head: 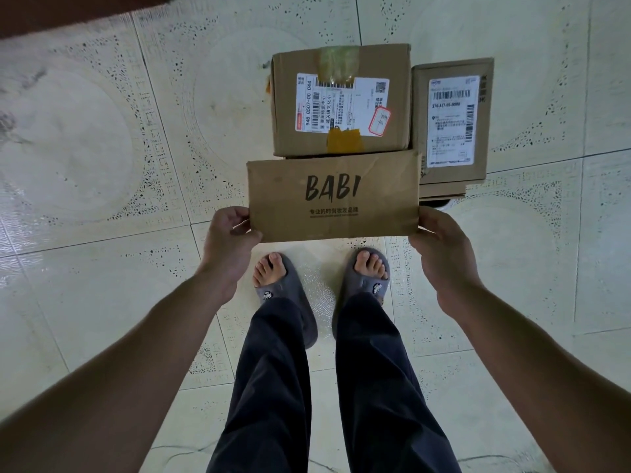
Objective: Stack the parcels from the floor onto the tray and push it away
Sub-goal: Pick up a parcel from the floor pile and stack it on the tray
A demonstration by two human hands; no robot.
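I hold a flat brown cardboard parcel printed "BABI" (334, 196) in front of me, above my feet. My left hand (229, 240) grips its left end and my right hand (444, 247) grips its right end. Just beyond it stands a larger brown parcel (341, 100) with a white shipping label and yellow tape. To its right a narrower parcel (452, 121) with a barcode label rests on top of other cardboard. The tray is almost fully hidden under these parcels; only a pale sliver (447, 203) shows at the lower right of the stack.
Pale patterned floor tiles (102, 148) spread all around. My feet in grey slippers (290, 288) stand just behind the held parcel. A dark brown edge (51, 15) crosses the top left corner.
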